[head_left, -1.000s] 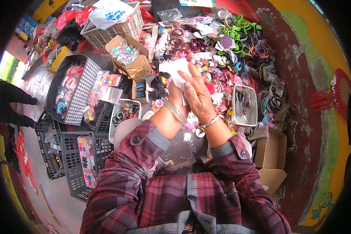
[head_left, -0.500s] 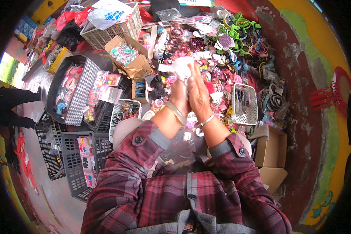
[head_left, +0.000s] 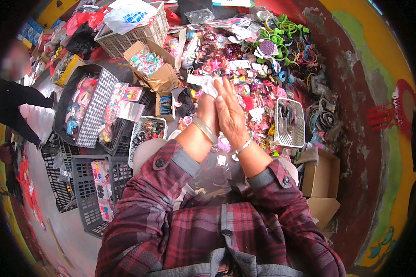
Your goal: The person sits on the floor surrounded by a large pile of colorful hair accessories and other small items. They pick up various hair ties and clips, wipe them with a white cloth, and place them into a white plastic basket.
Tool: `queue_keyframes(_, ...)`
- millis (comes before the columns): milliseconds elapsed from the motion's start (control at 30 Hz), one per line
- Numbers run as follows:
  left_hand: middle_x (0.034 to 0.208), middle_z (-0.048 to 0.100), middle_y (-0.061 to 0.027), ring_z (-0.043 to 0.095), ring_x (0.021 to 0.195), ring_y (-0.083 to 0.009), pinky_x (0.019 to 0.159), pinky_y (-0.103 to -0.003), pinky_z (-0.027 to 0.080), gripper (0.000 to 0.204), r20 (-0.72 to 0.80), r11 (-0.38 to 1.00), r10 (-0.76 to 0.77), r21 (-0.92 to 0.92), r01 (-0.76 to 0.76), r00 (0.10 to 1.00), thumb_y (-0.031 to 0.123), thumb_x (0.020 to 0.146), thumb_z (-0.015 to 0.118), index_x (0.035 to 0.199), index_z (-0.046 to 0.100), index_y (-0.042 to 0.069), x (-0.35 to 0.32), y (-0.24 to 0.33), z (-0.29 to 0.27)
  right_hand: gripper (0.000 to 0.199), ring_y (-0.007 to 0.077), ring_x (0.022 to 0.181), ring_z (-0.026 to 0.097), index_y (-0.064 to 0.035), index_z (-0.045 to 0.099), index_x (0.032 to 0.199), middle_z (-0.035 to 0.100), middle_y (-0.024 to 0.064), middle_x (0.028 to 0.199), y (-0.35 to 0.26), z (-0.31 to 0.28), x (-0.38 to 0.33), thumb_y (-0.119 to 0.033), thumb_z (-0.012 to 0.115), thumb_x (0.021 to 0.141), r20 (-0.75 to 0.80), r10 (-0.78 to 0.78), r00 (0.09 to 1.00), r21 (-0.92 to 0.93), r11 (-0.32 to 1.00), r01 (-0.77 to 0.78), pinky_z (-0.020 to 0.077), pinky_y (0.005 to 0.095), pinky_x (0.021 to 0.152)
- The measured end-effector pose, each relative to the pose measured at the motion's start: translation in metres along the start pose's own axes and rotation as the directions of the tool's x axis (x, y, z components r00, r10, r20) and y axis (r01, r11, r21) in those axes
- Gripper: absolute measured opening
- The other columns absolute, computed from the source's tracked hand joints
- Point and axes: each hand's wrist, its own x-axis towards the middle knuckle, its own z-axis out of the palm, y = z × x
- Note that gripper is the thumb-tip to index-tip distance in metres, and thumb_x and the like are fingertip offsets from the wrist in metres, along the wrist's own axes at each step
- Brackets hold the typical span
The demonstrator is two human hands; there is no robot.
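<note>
My left hand [head_left: 206,112] and my right hand [head_left: 231,110] are raised over the heap, palms facing, with a crumpled white piece [head_left: 209,86] pressed between them. Whether it is cloth, tissue or thin plastic I cannot make out. The right hand's fingers are straight and close together, lying along it; most of the left hand's fingers are hidden. Under and beyond the hands spreads a heap of small hair accessories [head_left: 259,87], mostly pink and red, some with white cards.
Right of the hands stands a white basket [head_left: 299,142], with an open cardboard box [head_left: 328,173] nearer me. To the left are a small white basket [head_left: 133,150], a cardboard box of wrapped pieces [head_left: 167,77] and a grey crate [head_left: 84,184]. A person in dark clothes [head_left: 21,104] is at far left.
My hands have come slightly nearer me and left, and less of the white piece shows above them. The person at far left has shifted further into view.
</note>
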Motion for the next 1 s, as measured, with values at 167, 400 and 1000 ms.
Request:
queue_keyframes(167,0.105,0.052,-0.0085,0.052,0.095,-0.02,0.084,-0.033,0.042,0.037,-0.029,0.993,-0.104,-0.055,0.102,0.994,0.035,0.091,0.038,0.112,0.046,0.006,-0.021,-0.031,0.019,0.038,0.0331,0.123,0.033,-0.0055,0.044,0.124,0.039,0.0228,0.128,0.042,-0.002,0.018,-0.023,0.039,0.09,-0.095,0.306,0.947,0.164,0.943,-0.289,0.0249,0.0349,0.102)
queue_keyframes(400,0.089,0.054,-0.0033,0.053,0.079,-0.0169,0.075,-0.032,0.044,0.035,-0.056,0.998,-0.051,-0.05,0.049,0.997,0.042,0.086,0.045,0.097,0.052,0.01,0.0,0.006,0.006,0.038,0.0324,0.126,0.029,-0.0066,0.043,0.126,0.035,0.0226,0.132,0.012,0.002,-0.008,-0.022,0.039,0.092,0.012,0.186,0.982,0.212,0.96,-0.184,0.0211,0.035,0.103)
queue_keyframes(1000,0.103,0.054,-0.0038,0.052,0.093,-0.0159,0.082,-0.03,0.043,0.036,0.028,0.998,-0.045,-0.035,0.046,0.999,0.039,0.091,0.038,0.107,0.051,0.01,-0.01,-0.008,0.01,0.032,0.039,0.125,0.027,-0.013,0.051,0.119,0.031,0.0248,0.133,0.017,0.001,0.006,-0.019,0.04,0.09,-0.025,0.065,0.998,0.049,0.997,-0.064,0.0213,0.0386,0.104)
